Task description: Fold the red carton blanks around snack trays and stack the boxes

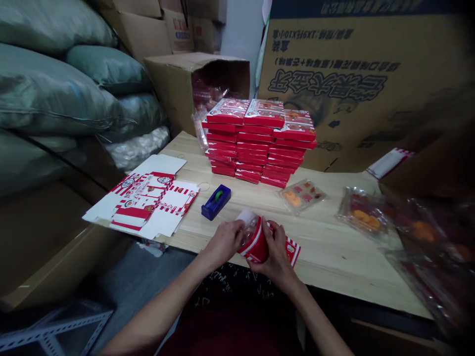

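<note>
My left hand (222, 242) and my right hand (272, 252) both grip a red-and-white striped cardboard box (257, 244) above the wooden table (326, 262). A clear plastic packet (248, 228) sticks out of the box's open end, between my hands. Flat, unfolded box blanks (148, 200) lie to the left of my hands. A blue tape dispenser (215, 201) sits just beyond my left hand. Beyond it rises a tall stack of closed red boxes (256, 141). Clear packets of orange and red pieces (301, 195) lie to the right.
An open cardboard carton (195, 86) with plastic packets inside stands behind the stack. A large printed carton (356, 84) walls off the back right. Bulging grey-green sacks (55, 84) are piled at the left. More plastic packets (419, 242) heap up at the right edge of the table.
</note>
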Tool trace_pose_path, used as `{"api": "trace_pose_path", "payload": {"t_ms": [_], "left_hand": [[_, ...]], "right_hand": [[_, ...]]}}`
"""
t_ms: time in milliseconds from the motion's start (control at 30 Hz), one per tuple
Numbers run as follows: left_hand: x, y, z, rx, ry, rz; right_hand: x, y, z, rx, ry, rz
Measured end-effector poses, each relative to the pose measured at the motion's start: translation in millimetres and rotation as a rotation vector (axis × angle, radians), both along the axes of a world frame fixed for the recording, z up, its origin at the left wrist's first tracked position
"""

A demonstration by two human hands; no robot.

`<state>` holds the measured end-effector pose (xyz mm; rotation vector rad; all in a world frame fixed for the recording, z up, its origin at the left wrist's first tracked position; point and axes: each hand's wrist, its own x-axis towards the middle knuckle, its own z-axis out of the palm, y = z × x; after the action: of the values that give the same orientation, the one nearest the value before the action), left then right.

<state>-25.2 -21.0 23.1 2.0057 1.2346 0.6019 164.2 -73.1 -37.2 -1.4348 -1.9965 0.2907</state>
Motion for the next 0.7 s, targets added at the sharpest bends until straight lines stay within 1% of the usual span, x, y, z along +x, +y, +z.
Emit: {"api": "trace_pose_path", "payload": {"t_ms": [67, 133, 167, 233, 267, 300, 333, 367, 433, 467, 500, 567, 633, 700], "left_hand": [[4.3, 6.0, 5.4, 0.005, -0.026, -0.048], [6.2, 6.8, 18.3, 0.065, -0.14, -0.066], [6.9, 4.8, 25.9, 0.133, -0.217, -0.027], [9.2, -3.6, 38.2, 0.291, -0.373, 0.137], [11.3, -9.1, 41.0, 0.331, -0.442, 0.223], [14.0, -14.9, 40.8, 0.317, -0.504, 0.277], [17.2, -20.4, 37.9, 0.241, -0.56, 0.284], [20.5, -25.2, 32.7, 0.116, -0.613, 0.248], [25.5, -31.2, 20.1, -0.163, -0.697, 0.125], [26.5, -32.3, 14.9, -0.26, -0.722, 0.077], [26.3, -32.4, 11.5, -0.312, -0.731, 0.045], [23.5, -31.0, 11.2, -0.323, -0.707, -0.001], [20.5, -30.1, 17.1, -0.313, -0.675, -0.055], [20.7, -31.9, 23.5, -0.324, -0.691, -0.089]], "right_hand": [[-1.2, 1.0, 3.0, 0.011, 0.012, -0.063], [-3.3, 2.0, 10.2, 0.029, 0.073, -0.144], [-4.9, 2.3, 14.7, 0.047, 0.121, -0.196], [-9.9, 1.3, 22.1, 0.093, 0.22, -0.325], [-13.2, -0.2, 23.9, 0.112, 0.263, -0.395], [-16.9, -2.8, 23.8, 0.126, 0.297, -0.461], [-20.8, -6.1, 22.0, 0.135, 0.325, -0.513], [-24.2, -10.2, 18.7, 0.136, 0.346, -0.541], [-27.7, -18.7, 11.1, 0.109, 0.396, -0.531], [-26.8, -22.4, 8.4, 0.083, 0.446, -0.501], [-24.1, -25.0, 7.3, 0.05, 0.526, -0.466], [-14.6, -26.6, 10.9, -0.039, 0.767, -0.4], [-4.5, -24.1, 20.0, -0.153, 1.035, -0.355], [1.1, -20.9, 30.0, -0.238, 1.214, -0.357]]}}
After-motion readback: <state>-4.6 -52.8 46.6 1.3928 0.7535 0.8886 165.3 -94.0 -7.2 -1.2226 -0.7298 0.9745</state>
